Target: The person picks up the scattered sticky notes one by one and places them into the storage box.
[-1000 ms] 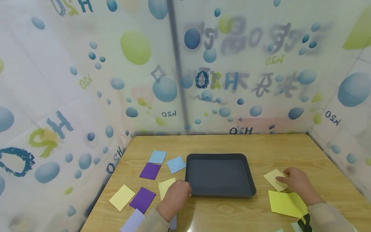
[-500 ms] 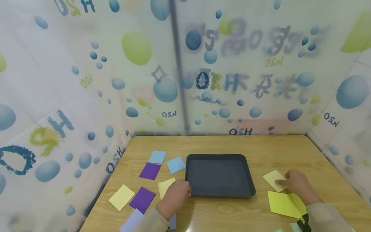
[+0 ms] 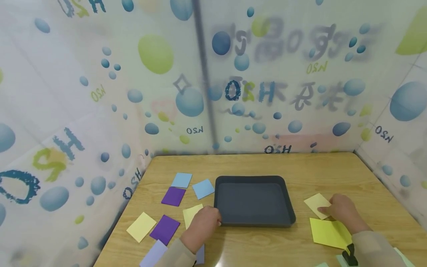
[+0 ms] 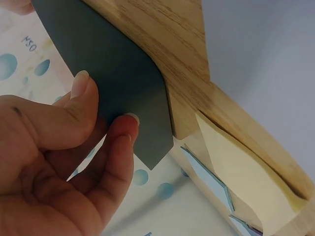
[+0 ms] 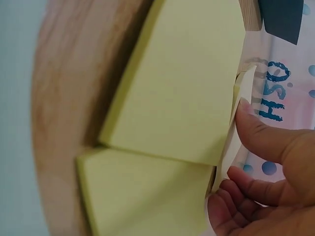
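A dark grey rectangular tray [image 3: 253, 204] lies in the middle of the wooden table. My left hand [image 3: 204, 224] grips its front left corner; in the left wrist view, the thumb and curled fingers meet at the tray's dark wall [image 4: 133, 83]. To the tray's right, my right hand [image 3: 341, 209] pinches the edge of a pale yellow sticky note [image 3: 313, 202]. That note's pale edge [image 5: 246, 91] stands between thumb and fingers in the right wrist view. Just in front of it is a bright yellow sticky note [image 3: 328, 233], partly under the right sleeve.
Left of the tray lie blue [image 3: 203, 189], purple [image 3: 165, 229], pale yellow [image 3: 141, 227] and lilac [image 3: 154, 255] sticky notes. Another pale yellow note [image 3: 191, 214] is partly behind the left hand. Pale green notes [image 3: 342, 260] show at the front right. A patterned curtain [image 3: 160, 100] surrounds the table.
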Demonstrator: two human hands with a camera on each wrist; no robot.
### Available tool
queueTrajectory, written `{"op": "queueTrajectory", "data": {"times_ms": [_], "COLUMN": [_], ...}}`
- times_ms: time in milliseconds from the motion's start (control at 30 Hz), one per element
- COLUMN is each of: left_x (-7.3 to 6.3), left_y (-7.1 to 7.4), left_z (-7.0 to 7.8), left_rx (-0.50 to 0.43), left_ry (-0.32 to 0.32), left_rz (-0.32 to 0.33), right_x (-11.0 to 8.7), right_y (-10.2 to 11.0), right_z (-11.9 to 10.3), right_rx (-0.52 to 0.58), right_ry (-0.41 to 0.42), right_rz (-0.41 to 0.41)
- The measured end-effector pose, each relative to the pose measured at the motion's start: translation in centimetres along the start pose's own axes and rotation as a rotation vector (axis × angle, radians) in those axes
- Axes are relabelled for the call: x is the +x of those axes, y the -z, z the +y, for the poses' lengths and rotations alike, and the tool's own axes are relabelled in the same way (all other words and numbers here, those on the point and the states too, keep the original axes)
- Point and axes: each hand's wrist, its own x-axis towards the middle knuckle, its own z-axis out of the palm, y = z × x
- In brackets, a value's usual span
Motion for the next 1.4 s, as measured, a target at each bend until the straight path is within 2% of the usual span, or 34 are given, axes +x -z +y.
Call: {"op": "queueTrajectory", "data": {"times_ms": [333,667,1133,1400], "left_x": [0.2,0.2,0.2,0.2], "left_y": [0.0,0.0,0.1,0.1], "left_z": [0.2,0.3,0.4,0.4], "left_rx": [0.007,0.027,0.016,0.0], "left_ry": [0.014,0.012,0.018,0.04], "left_rz": [-0.01,0.015,-0.003,-0.017], "right_x": [-0.1,-0.2,-0.8,-1.2], "right_y": [0.0,-0.1,0.1,0.9], "right_z": [0.0,-0.3,-0.8,-2.1], "right_rx": [-0.023,0.031,0.045,0.091], "right_ry": [-0.004,-0.029,0.046,0.027], "right_rz": [0.025,0.053,0.175,0.203]}}
